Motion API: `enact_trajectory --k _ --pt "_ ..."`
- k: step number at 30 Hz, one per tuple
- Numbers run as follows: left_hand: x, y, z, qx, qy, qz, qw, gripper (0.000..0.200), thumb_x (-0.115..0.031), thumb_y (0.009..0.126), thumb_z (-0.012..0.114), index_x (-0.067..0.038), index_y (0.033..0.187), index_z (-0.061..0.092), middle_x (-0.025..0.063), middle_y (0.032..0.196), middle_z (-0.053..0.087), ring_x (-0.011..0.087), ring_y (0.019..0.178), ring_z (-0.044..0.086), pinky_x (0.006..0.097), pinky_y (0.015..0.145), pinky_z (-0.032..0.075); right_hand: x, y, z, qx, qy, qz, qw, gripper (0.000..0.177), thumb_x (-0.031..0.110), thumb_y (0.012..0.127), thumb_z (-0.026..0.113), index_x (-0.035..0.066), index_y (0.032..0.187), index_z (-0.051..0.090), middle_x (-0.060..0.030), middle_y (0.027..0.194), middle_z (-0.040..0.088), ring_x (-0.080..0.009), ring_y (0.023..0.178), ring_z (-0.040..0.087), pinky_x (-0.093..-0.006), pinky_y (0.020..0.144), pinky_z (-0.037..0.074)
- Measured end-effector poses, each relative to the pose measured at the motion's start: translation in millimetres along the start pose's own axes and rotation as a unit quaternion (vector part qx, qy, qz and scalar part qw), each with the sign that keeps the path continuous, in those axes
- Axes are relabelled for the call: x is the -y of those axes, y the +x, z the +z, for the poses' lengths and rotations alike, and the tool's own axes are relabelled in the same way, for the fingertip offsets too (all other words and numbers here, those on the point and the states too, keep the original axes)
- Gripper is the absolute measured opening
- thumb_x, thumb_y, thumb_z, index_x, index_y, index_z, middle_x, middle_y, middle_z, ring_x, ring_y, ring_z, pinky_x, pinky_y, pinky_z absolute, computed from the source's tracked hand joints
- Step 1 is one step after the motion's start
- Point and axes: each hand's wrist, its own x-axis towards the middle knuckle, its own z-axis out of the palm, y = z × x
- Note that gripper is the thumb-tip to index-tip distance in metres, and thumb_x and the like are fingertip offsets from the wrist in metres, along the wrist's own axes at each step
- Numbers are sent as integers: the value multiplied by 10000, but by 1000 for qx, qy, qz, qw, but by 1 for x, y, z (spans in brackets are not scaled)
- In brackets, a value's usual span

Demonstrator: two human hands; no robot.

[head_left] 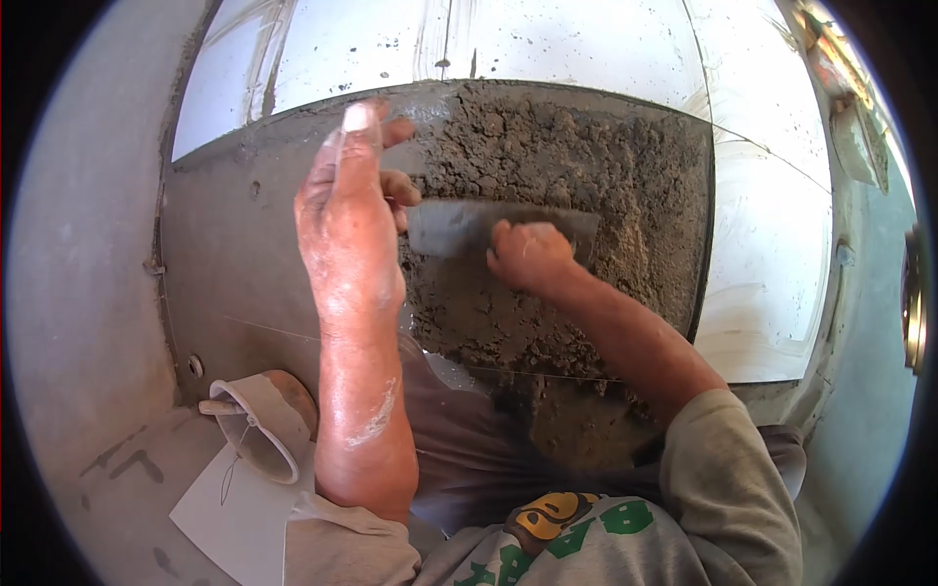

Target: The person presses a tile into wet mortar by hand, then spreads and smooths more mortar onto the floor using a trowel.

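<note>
Grey metal, blurred along its edges, shows under our right hand (532, 256), whose fingers are curled shut around the grip of the trowel (445, 230); the fist hides the grip itself. Our left hand (350, 225) is raised just beside the blade's other end, its fingers loosely spread and bent, with nothing that we can see held in them.

The trowel lies over the mortar (557, 142), long side across us. We judge it light, thin and stiff, best held by the grip at mid-blade, clear of the edges. The mortar looks heavy, soft and damp, gritty and crumbly where it is lumpy, perhaps slippery where it is smooth; it wants a flat blade rather than fingers. Rough clods fill the bed's right part, and a smoother grey surface (234, 234) stretches off to the left.

Beyond and to the right lie white tiles (762, 273), smeared and specked with grey, probably hard and brittle. Near our left forearm, a beige bucket (259, 420) leans over, its mouth open towards us; the inside is shadowed, so we cannot tell whether it holds anything. A white sheet (230, 518) lies below it, beside our sleeve.
</note>
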Motion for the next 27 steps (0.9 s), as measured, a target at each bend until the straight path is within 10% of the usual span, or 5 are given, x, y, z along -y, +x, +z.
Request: enact_trajectory --k 16,23,24,27 --pt "-13 -10 27 56 20 -33 998 505 -437 987 485 -15 1231 617 72 1038 666 52 599 464 214 541 363 -117 -11 -45 -160 198 322 912 499 419 892 563 -62 947 683 -269 952 683 -369 968 666 -461 861 519" --pt "-9 -6 10 25 -6 -11 1000 505 -437 992 481 -13 1235 611 86 1034 665 46 577 461 212 527 357 -68 -9 -15 -241 274 244 898 554 429 931 507 -104 855 638 -224 717 677 -371 820 693 -466 812 528" --pt "-10 -6 14 25 -8 -15 1000 508 -440 991 482 -13 1236 609 90 1033 665 47 576 460 211 525 356 -36 -4 -33 -199 328 220 897 524 399 951 528 -119 957 609 -202 675 653 -271 484 644 -377 497 542" --pt "-7 -7 28 49 -8 -14 999 505 -441 988 489 -16 1232 611 95 1030 664 51 569 457 213 523 355 16 48 -36 -208 211 193 936 488 384 925 546 -80 1076 561 -269 970 671 -373 891 686 -476 786 538"
